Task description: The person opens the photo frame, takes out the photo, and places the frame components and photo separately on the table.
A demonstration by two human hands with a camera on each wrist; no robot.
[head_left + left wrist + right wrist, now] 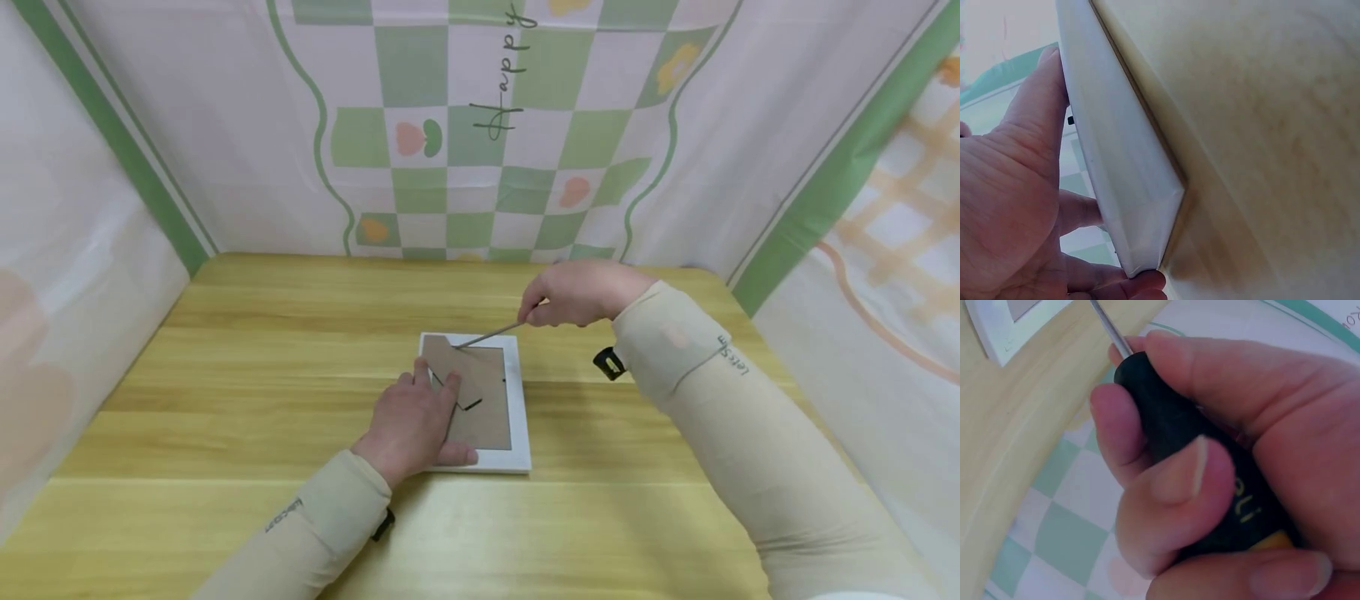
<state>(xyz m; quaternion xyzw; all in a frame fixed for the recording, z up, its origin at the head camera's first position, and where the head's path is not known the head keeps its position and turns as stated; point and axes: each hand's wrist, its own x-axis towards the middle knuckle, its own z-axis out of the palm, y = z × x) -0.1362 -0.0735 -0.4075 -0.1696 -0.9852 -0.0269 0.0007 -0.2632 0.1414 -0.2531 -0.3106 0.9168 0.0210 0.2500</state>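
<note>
A white picture frame (522, 417) lies back side up on the table, its brown backing board (491, 375) showing. My left hand (412, 421) lies over the frame's left side and holds it; in the left wrist view some fingertips bend round the edge by a corner of the frame (1129, 156). My right hand (581, 292) grips a screwdriver (491, 335) with a dark handle (1172, 425), seen close in the right wrist view. Its metal shaft slants down left, with the tip at the backing's upper edge. A brown stand flap (441, 348) lies partly under my left fingers.
The wooden table (225, 375) extends around the frame on all sides. Printed cloth (480, 192) hangs behind it, with more cloth walls at left and right. Small black fittings (609, 363) sit at both wrists.
</note>
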